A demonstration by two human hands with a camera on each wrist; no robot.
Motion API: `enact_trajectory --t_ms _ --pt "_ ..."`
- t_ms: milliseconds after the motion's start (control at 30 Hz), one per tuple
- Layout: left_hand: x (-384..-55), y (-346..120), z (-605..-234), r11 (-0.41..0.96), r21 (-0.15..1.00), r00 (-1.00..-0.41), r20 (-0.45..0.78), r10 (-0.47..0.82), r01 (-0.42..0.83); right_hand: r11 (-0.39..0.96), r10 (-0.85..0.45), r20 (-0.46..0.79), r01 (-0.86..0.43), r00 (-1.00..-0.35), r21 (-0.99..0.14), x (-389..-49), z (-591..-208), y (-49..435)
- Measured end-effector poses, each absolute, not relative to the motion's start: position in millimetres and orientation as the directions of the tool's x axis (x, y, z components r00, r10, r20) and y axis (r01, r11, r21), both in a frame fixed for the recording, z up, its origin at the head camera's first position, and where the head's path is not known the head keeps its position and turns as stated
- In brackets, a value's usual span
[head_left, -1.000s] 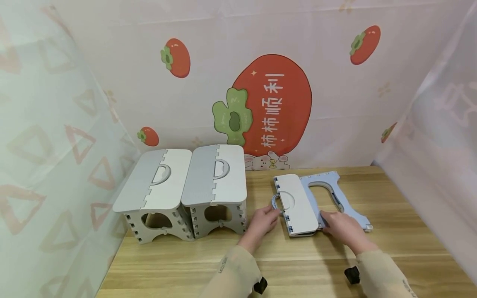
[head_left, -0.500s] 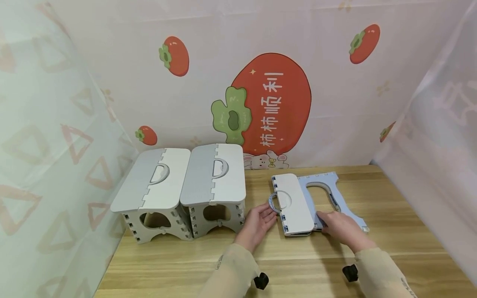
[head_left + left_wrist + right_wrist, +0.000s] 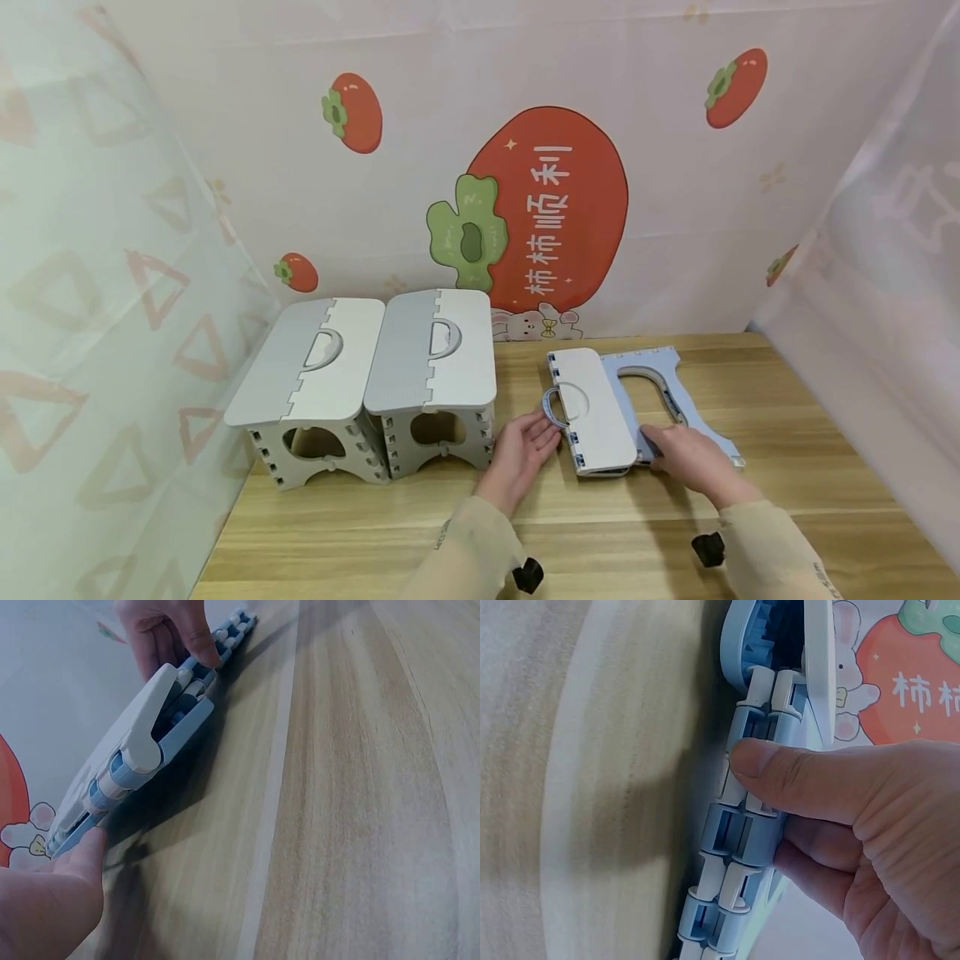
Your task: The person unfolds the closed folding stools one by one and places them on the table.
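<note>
A folding stool (image 3: 600,417) with a white top half and light blue leg panel lies partly folded on the right of the table. My right hand (image 3: 693,458) pinches the near hinged edge of its blue panel; in the right wrist view the thumb (image 3: 754,759) presses that hinge. My left hand (image 3: 521,454) is palm up by the blue handle (image 3: 553,408), its fingers extended at the handle's lower side. In the left wrist view, this hand (image 3: 56,900) touches the stool's lower edge, and shadow shows beneath the stool. Some left fingertips are hidden there.
Two unfolded grey-and-white stools (image 3: 307,362) (image 3: 433,350) stand side by side at the left of the wooden table (image 3: 375,533). A printed cloth backdrop (image 3: 637,250) rises behind, with cloth walls at both sides.
My left hand has turned from gripping near the handle to lying palm up beside it. The stool shifted slightly left, while my right hand keeps its pinch.
</note>
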State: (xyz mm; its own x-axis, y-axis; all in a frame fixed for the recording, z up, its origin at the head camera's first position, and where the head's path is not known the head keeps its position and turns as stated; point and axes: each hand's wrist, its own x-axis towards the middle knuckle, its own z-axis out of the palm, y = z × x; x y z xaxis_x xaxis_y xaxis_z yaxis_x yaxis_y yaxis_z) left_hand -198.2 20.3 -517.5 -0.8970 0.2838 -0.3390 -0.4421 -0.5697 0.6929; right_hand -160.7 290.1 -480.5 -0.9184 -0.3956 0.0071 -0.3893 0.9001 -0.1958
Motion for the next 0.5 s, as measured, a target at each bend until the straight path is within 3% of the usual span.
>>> enact_trajectory --t_ms 500 --pt "-193 23 -503 -0.576 0.712 -0.914 -0.268 0.306 -0.401 0.879 -0.429 0.027 -0.424 -0.903 -0.220 -162 -473 299"
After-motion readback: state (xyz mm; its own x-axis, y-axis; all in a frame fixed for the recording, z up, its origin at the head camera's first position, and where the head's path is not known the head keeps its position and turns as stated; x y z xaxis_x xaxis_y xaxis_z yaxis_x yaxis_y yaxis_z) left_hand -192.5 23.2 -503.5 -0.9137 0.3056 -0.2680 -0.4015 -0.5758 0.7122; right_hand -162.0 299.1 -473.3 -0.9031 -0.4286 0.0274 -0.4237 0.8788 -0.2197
